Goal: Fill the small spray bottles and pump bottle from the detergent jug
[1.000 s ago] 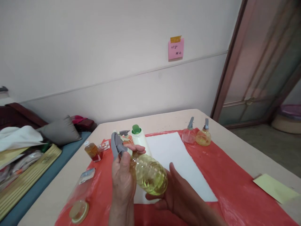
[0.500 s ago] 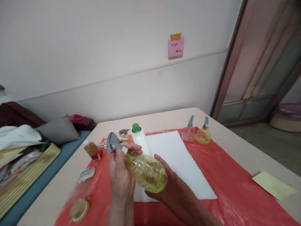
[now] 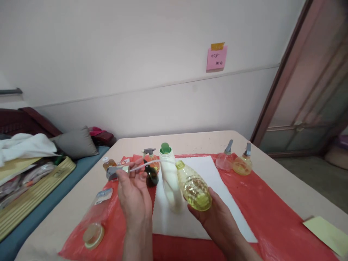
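My left hand (image 3: pixel 134 190) is closed on a grey spray head (image 3: pixel 115 172), whose thin pale dip tube (image 3: pixel 144 165) points right. In my right hand (image 3: pixel 214 214) is the yellow see-through bottle (image 3: pixel 194 186), gripped near its base and tilted with its uncapped neck up and left. Some liquid shows inside it. Between my hands stands a white bottle (image 3: pixel 170 177) with an open green cap, on a white cloth (image 3: pixel 187 226). Just beyond my left hand are a dark spray bottle (image 3: pixel 151 177) and an orange-tinted spray bottle (image 3: pixel 152 158).
Red plastic sheeting (image 3: pixel 274 208) covers much of the table. Pink (image 3: pixel 224 161) and yellow (image 3: pixel 242 165) spray bottles stand at the back right. An amber bottle (image 3: pixel 108 163) and a round lidded container (image 3: pixel 93 235) are on the left. Yellow paper (image 3: pixel 324 233) lies at right.
The spray head has come off the yellow bottle and moved left in my left hand, its tube now out. My right hand has shifted right with the bottle.
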Demonstrator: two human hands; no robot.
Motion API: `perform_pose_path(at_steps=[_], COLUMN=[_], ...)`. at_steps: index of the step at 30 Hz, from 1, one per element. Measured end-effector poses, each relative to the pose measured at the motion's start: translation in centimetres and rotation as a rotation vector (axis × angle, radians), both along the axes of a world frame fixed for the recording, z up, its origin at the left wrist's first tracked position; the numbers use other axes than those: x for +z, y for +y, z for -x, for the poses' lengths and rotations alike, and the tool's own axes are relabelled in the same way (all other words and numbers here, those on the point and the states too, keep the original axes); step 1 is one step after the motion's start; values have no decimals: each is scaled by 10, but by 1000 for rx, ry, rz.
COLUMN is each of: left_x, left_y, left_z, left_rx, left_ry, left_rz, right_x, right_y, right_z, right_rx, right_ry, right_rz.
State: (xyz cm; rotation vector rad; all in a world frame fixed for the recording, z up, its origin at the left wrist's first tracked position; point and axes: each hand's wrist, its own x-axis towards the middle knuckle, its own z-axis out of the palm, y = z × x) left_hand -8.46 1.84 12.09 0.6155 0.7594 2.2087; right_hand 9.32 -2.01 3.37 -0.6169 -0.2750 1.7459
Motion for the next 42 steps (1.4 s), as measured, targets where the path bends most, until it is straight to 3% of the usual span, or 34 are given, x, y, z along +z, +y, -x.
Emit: perform_pose_path(at_steps=[5,10,18,25,30,34,42], left_x=[1,-2,-3,0,3,6,7], left_y=[5,10,10,9,7,2,-1], left_z=[19,27,42,46,47,50,57], left_rx=[110,167,161,129,130,130,139], left_ry=[-8,7,25,-5,-9,-16,-17], left_rz=[-5,48,109,128,112,119,130], right_x=[7,27,63,89,115,136,190], right_y=[18,42,62,69,66,69,111], right_z=[-10,-8,-2,2,15,28,40], right_rx=[-245,-381,-437,-542,-419,-306,-103], right_ry=[-251,-561,-1361,-1818,-2190,-2390,-2320], right_rz=[-164,-237,-295,-617,-860,-970,-846])
